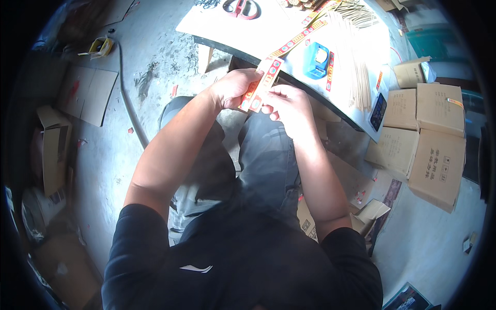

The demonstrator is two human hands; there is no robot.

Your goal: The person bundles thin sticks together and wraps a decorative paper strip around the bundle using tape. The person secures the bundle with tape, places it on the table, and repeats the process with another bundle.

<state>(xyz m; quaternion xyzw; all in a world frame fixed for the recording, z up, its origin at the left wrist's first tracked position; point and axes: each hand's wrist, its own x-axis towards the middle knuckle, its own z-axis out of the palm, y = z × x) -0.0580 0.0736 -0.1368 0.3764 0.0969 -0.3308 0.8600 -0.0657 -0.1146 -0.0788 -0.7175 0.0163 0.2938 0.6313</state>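
Hands meet just off the near edge of the desk (217, 26), above my lap. My left hand (233, 88) pinches the lower end of a long red-and-yellow paper sleeve (262, 82), thumb on top, fingers curled behind it. My right hand (289, 106) closes on the same end from the other side, fingertips pressed against the sleeve's lower edge. The sleeve runs up and away from me, tilted toward the desk's far right, and its upper part lies over the desk's near edge.

On the desk a blue tape dispenser (316, 59) sits near the middle of the white top, just right of the sleeve. A spread of thin bamboo sticks (356, 62) lies along the right side, reaching close to the right edge, with a dark phone (378, 111) at the near right corner. Red-handled scissors (242, 8) rest at the far edge.

Brown cardboard boxes (429, 139) stack on the floor right of the desk, close against its right corner. To my left the grey concrete floor (150, 67) lies open, with flattened cardboard (88, 93) well apart from my elbow.
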